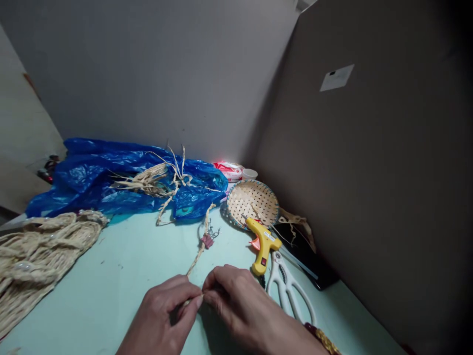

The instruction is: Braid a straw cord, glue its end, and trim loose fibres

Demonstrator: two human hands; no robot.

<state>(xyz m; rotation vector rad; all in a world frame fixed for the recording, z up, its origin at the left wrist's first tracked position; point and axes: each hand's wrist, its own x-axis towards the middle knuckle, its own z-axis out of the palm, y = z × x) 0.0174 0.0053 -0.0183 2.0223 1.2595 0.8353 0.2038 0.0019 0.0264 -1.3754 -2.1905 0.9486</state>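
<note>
A thin twisted cord of pale plant fibre (195, 260) runs from the tabletop down into my left hand (168, 310), which pinches it between thumb and fingers. My right hand (236, 301) meets it fingertip to fingertip, its thumb and index finger closed on the cord's end; most of that end is hidden by the fingers. A small dark pink clip (207, 241) grips the cord further up, on the table. Right of my right hand lie a yellow glue gun (266, 246) and white-handled scissors (284, 283).
A woven basket (254, 199) stands behind the glue gun, with a black flat object (310, 261) to its right. Blue plastic bag (92, 172) material holds loose fibre strands (148, 180) at the back. A braided fibre piece (40, 256) lies left. Grey partitions (166, 74) enclose the table.
</note>
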